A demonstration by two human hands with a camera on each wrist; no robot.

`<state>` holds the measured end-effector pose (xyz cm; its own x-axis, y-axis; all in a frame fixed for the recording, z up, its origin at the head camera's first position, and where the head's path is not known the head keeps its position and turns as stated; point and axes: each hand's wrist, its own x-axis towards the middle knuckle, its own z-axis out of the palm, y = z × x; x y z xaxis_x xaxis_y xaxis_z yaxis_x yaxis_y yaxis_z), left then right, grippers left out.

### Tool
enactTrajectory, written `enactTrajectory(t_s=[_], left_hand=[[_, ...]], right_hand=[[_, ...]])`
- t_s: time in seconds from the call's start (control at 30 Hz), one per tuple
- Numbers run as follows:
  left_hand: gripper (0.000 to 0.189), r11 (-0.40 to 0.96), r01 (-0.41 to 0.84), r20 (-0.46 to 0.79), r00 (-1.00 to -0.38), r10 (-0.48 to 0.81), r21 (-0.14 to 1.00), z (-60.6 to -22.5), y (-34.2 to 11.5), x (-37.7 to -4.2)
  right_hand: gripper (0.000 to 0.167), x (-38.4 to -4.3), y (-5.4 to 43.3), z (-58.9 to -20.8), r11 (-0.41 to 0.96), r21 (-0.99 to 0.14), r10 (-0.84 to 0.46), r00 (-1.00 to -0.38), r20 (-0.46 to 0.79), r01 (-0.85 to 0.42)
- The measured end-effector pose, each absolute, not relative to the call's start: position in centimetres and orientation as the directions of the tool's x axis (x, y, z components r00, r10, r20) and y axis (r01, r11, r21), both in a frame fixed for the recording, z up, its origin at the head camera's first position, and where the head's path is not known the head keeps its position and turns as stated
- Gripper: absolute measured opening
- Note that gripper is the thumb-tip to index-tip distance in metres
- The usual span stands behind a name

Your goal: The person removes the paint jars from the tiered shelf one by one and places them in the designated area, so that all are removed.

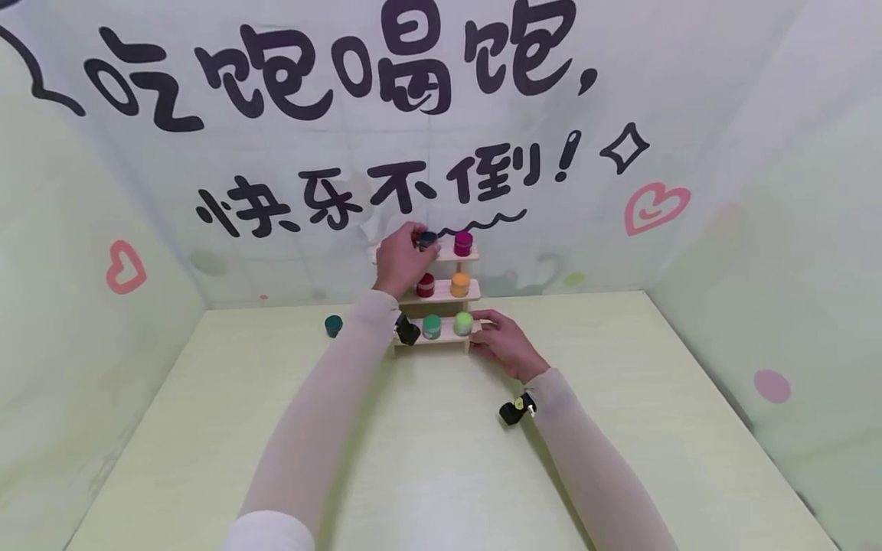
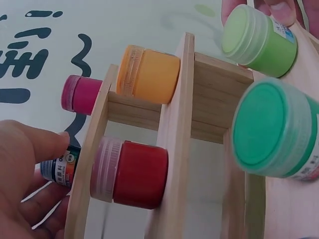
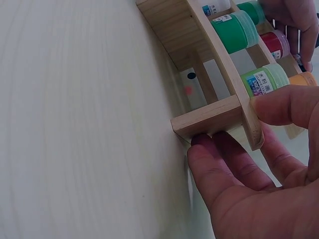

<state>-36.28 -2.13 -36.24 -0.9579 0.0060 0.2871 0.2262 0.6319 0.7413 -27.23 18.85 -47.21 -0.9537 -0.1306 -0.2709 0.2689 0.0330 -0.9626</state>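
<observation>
From the head view, I see the left hand (image 1: 400,264) with its fingers pinched on a small, dark, round plastic jar (image 1: 428,239) at a pale wooden three-tier stand's (image 1: 447,331) top, a magenta plastic jar (image 1: 463,244) just beside the fingertips: placing, it seems. From the left wrist, whether it's seated I can't tell; the next move calls for a level set-down, then gentle release. From the right wrist, the right hand's (image 3: 261,209) fingers clamp the lowest tier's end, apparently steadying it
</observation>
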Motion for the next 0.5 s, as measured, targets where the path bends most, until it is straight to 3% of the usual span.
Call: enactTrajectory(t_s=[0.5], left_hand=[[0.045,0.522,0.271,0.277,-0.959,0.068,0.809,-36.9,-3.8,-34.6]], right_hand=[[0.052,-27.2,18.6,-47.1,0.028,-0.961,-0.13,-0.952,-0.276,0.275]])
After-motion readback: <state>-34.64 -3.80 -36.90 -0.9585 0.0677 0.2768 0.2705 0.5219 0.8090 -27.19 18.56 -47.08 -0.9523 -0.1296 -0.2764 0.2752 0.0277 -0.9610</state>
